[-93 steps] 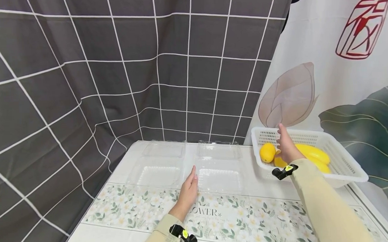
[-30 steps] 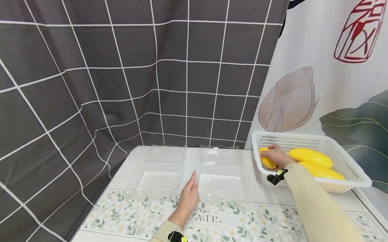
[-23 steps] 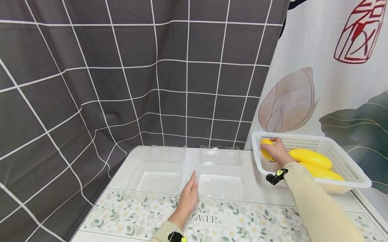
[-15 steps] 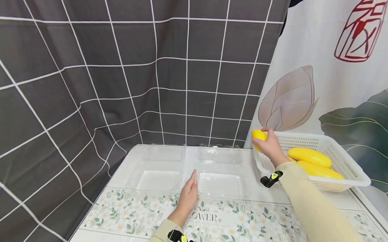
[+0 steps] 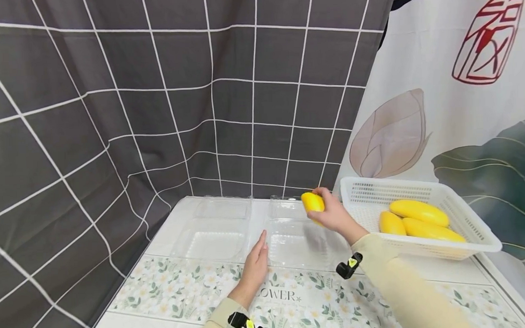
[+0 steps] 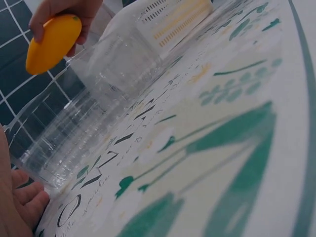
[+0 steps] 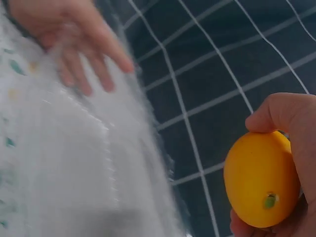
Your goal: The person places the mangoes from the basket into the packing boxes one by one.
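My right hand (image 5: 335, 216) grips a yellow mango (image 5: 312, 202) and holds it above the right-hand clear plastic box (image 5: 291, 247), which lies with its lid (image 5: 286, 209) folded back. In the right wrist view the thumb and fingers wrap the mango (image 7: 261, 182), its green stem end showing. The left hand (image 5: 254, 270), fingers extended, is beside the near left corner of that box; whether it touches the plastic I cannot tell. A second clear box (image 5: 215, 245), also with its lid back, lies to the left.
At the right stands a white perforated basket (image 5: 482, 243) with several more yellow fruits (image 5: 420, 212) inside. A white table covering with a flower print (image 5: 171, 283) lies under everything. Behind hangs a dark grid-patterned curtain (image 5: 234, 102).
The right hand took hold of the mango in the basket, lifted it over the rim and carried it left above the right-hand box. The left hand has stayed put.
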A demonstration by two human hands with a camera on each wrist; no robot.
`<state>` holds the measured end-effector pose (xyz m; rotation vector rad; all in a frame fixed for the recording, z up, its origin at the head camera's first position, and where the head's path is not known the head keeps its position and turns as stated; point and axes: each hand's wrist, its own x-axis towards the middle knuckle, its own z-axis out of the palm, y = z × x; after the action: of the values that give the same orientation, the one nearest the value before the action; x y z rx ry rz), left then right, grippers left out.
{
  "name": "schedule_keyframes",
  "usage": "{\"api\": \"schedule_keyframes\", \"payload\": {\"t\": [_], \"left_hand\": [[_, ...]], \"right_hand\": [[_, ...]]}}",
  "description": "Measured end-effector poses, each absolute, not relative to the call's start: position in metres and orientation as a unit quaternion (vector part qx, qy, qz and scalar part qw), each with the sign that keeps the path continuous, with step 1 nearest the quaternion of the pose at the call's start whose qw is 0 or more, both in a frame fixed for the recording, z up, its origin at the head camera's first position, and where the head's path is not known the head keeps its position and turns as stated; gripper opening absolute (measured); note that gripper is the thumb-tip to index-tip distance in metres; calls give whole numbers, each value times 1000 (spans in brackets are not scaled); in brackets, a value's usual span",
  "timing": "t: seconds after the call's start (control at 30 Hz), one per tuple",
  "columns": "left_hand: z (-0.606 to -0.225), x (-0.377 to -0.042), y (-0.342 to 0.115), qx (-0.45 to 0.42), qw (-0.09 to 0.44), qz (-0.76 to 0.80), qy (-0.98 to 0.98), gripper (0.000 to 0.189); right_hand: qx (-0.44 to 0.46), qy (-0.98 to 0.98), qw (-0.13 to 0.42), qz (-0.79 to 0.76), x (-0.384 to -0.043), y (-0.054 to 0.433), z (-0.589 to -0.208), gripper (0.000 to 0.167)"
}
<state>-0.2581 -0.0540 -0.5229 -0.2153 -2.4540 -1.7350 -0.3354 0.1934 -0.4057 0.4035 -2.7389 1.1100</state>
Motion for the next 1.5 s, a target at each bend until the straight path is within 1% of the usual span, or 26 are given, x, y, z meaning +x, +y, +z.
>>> {"api": "schedule_keyframes", "payload": {"t": [0.23, 0.47, 0.63, 0.97, 1.2, 1.5], "left_hand": [[-522, -261, -57, -66, 64, -571, -816, 50], [-522, -261, -57, -66, 64, -566, -819, 49], [-522, -260, -57, -69, 70, -567, -818, 49], [-522, -258, -55, -78, 74, -574, -811, 48], [-523, -258, -55, -81, 79, -570, -814, 48], [-525, -258, -54, -77, 77, -567, -817, 48]], "right_hand": [[162, -923, 33, 346, -319, 161, -429, 68], [171, -936, 7, 306, -307, 134, -453, 68], [178, -939, -17, 293, -301, 123, -463, 70], [193, -937, -27, 288, -298, 113, -472, 62], [189, -937, -35, 293, -297, 108, -475, 64], [165, -941, -51, 292, -297, 106, -473, 61]]}}
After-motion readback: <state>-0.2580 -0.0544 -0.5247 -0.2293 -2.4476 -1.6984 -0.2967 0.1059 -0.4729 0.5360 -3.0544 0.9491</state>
